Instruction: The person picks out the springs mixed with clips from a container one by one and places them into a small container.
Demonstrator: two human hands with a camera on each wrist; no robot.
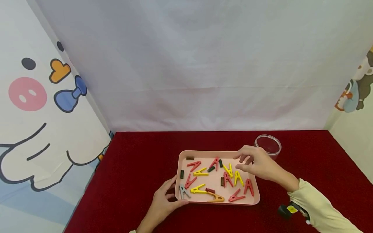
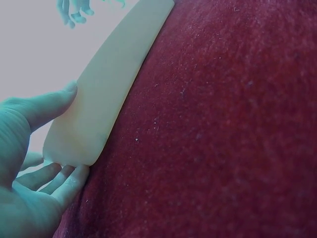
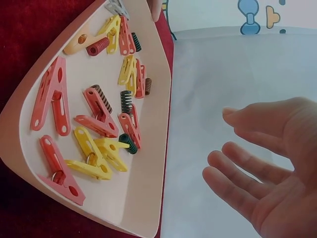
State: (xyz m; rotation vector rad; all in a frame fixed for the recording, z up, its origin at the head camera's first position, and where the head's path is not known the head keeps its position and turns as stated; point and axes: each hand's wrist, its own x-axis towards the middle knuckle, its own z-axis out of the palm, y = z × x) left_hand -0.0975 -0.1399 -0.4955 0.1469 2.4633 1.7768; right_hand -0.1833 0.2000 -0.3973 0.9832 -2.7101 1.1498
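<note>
The left grip clasps the tray, the empty right grip hovers parted above it, clips and springs remaining inside.

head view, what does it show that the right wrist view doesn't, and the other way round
Only the head view: the clear tub and the pale sleeve.

Only the right wrist view: the palm and, close up, wire rings inside clips.

Both: those clips, springs, the tray, red cloth, the blue bow print, the right hand and the left hand, though the right wrist view catches just a sliver of the left.
</note>
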